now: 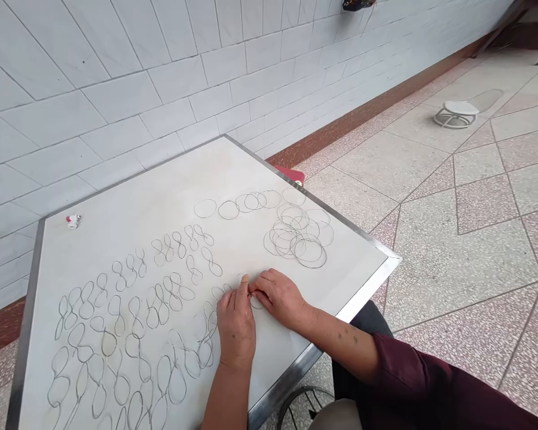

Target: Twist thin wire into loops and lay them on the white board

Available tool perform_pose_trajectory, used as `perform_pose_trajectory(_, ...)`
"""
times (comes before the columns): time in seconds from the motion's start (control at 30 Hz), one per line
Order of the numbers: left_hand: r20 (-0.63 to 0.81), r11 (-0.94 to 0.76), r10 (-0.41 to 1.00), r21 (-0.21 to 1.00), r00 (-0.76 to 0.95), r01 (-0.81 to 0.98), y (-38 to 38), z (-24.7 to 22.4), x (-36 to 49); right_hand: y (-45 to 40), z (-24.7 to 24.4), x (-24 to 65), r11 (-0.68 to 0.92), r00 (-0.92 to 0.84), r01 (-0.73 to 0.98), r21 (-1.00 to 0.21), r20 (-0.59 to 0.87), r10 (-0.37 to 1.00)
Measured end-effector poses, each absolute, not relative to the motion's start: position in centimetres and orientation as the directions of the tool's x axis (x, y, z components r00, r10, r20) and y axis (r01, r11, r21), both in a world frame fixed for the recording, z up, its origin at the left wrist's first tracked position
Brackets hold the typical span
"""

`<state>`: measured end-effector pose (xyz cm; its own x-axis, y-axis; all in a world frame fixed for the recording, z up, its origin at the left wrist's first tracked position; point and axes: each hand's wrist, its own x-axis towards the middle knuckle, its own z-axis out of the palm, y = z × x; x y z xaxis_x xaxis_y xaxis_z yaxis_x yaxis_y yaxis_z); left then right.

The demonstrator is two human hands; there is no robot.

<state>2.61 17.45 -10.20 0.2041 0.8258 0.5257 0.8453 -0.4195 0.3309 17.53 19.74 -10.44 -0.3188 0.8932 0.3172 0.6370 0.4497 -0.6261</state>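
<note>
Close together over the front part of the white table, my left hand (237,319) and my right hand (280,298) both pinch one thin wire loop (256,303). Fingers hide most of that loop; a bit of its curve shows below the right hand. Left of my hands lie many wires twisted into figure-eights (134,316), in loose rows. Beyond my right hand is a heap of overlapping round wire rings (298,236). A row of single rings (205,208) stretches leftward from the heap.
The white table (161,191) has a metal edge (354,304) and stands by a tiled wall (170,83). A small white and red object (73,221) lies at its far left corner. A red stool (291,174) shows behind the table; a low white stool (459,110) stands on the floor.
</note>
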Motion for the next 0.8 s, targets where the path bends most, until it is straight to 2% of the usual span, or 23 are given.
perform_pose_trajectory(0.4, 0.562, -0.449, 0.798, 0.31, 0.22, 0.838, 17.49, -10.08, 2.65, 19.65, -10.37, 17.57, 0.451, -0.302, 0.611, -0.651, 0.335, 0.892)
perform_pose_trajectory(0.67, 0.534, -0.435, 0.82, 0.346, 0.206, 0.832, 17.39, -10.13, 2.57, 19.65, -10.29, 17.58, 0.467, -0.297, 0.595, -0.654, 0.361, 0.884)
perform_pose_trajectory(0.8, 0.524, -0.418, 0.834, 0.392, 0.175, 0.82, 17.3, -9.9, 2.64, 19.54, -10.26, 17.54, 0.419, -0.238, 0.589, -0.691, 0.347, 0.907)
